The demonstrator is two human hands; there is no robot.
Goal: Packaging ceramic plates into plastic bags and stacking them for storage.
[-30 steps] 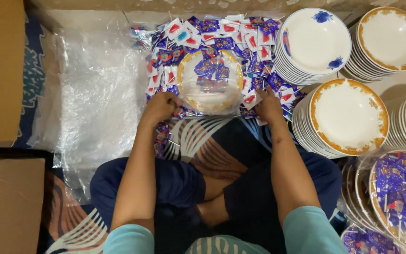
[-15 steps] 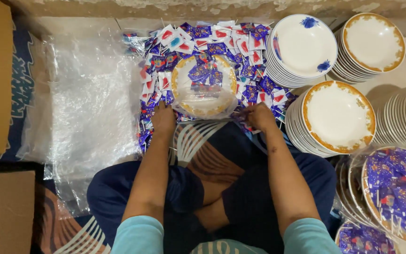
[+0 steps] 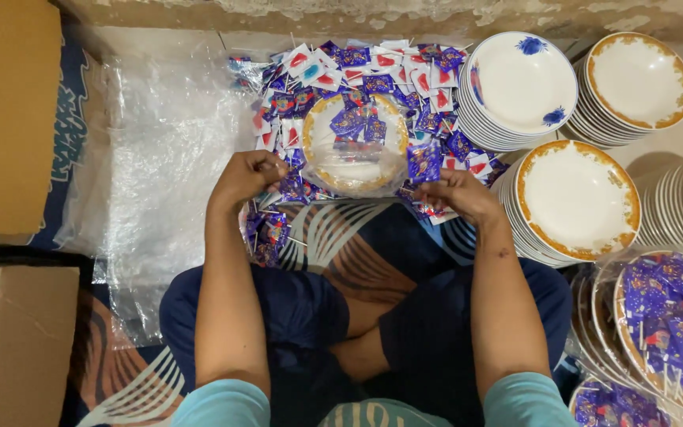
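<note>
While the person sits cross-legged, the left hand (image 3: 248,175) at 9 o'clock of the wrapped plate (image 3: 355,144) is curled shut, pinching the clear wrap at its edge. The right hand (image 3: 454,193), at 4 o'clock, closes loosely on the wrap too. The plate, gold-rimmed with 3 or so blue sachets inside, lies on the sachet pile (image 3: 373,71). A stack of blue-flowered plates (image 3: 519,88) sits at 2 o'clock.

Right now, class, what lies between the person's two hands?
In the head view, a gold-rimmed plate in a clear bag, holding a few blue sachets, lies between the left hand and right hand.
</note>
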